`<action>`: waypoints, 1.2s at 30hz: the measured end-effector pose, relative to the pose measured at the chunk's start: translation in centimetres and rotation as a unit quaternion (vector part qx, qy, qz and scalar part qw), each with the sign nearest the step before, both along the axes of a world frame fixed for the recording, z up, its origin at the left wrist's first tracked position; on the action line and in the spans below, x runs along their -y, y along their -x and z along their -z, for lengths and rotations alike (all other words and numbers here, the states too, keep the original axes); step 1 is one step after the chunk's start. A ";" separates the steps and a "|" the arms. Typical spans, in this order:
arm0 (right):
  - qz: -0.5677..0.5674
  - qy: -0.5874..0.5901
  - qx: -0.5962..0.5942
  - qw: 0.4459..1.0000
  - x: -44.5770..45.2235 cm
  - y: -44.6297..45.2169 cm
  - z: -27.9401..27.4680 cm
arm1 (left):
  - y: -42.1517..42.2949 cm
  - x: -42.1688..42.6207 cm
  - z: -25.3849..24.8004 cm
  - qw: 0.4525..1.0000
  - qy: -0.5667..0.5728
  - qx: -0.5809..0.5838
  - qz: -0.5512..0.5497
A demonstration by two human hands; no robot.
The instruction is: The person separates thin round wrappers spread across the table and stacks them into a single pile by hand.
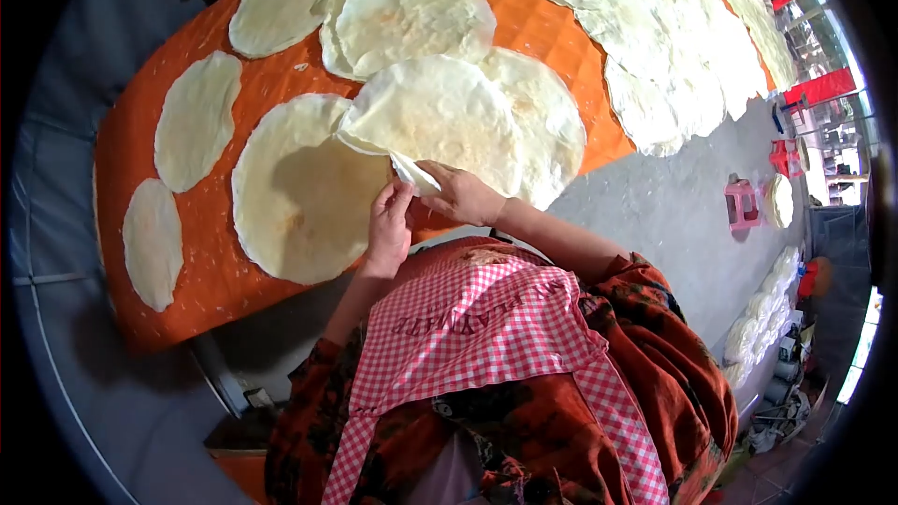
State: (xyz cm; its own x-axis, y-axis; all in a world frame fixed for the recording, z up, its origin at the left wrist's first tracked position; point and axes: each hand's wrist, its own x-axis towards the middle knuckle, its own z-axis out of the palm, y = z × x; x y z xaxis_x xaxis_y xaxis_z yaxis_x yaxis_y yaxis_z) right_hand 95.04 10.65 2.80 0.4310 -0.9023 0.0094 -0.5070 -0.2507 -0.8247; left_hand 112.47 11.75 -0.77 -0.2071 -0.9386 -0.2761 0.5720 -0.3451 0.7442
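Near the front edge of the orange-covered table (257, 84), both hands are at the near edge of a round, thin flatbread (440, 112). My right hand (460, 194) is closed on its folded-up edge. Beside it, my left hand (391, 224) has thumb and fingers pinched together at the tip of the same fold. This flatbread overlaps another large round one (299, 192) on its left and one (547, 122) on its right. Behind it lie more flatbreads (412, 19). The fingertips partly hide the fold.
Smaller flatbreads (196, 120) lie at the table's left end. Many overlapping sheets (655, 28) cover its right part. On the grey floor (655, 196) stand a pink stool (742, 204) and a red stool (786, 157). White stacks (762, 318) line the right side.
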 end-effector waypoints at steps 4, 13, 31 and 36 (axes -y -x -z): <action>-0.018 -0.038 0.028 0.999 0.3 0.7 -1.5 | 0.5 0.0 -1.0 0.997 0.036 0.073 0.012; -0.025 -0.029 0.067 0.997 -0.1 0.5 -0.8 | 2.0 0.3 -1.0 0.978 0.015 0.204 -0.036; 0.401 -0.155 0.112 0.896 7.4 25.5 13.9 | -27.6 4.5 4.7 0.945 -0.142 0.235 -0.179; 0.358 -0.007 -0.140 0.923 6.5 21.1 3.8 | -31.6 4.0 3.4 0.942 -0.161 0.221 -0.193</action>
State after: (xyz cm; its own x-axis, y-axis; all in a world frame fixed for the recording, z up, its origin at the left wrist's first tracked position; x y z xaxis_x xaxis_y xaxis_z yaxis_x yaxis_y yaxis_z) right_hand 73.92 4.17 -1.05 -0.2913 -0.9563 -0.0266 -0.7319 0.2406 -0.6375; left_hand 144.10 7.71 -4.19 0.3354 -0.7728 -0.5387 0.3599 -0.4234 0.8314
